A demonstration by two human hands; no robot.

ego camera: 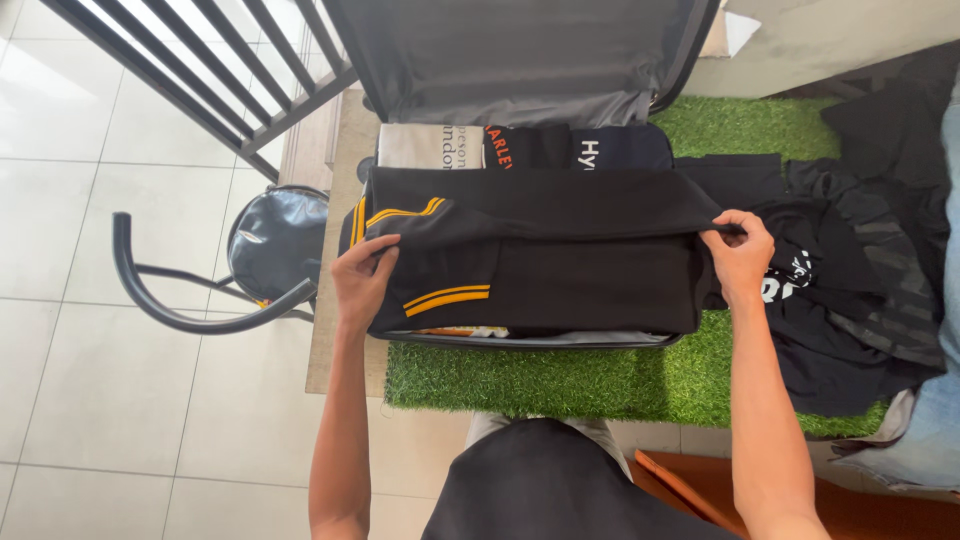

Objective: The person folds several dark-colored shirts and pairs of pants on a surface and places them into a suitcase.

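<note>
Gripping a black shirt (560, 245) with yellow stripes, we hold it flat over the open suitcase (520, 70) on the green mat (600, 380): our left hand (362, 280) pinches one folded edge, our right hand (740, 255) the other. More dark clothes (860, 300) lie just beside it.

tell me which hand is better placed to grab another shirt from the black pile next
Right, probably. The right hand pinches the black shirt at its edge beside the pile of black clothes; the left hand is on the far side of the suitcase.
</note>
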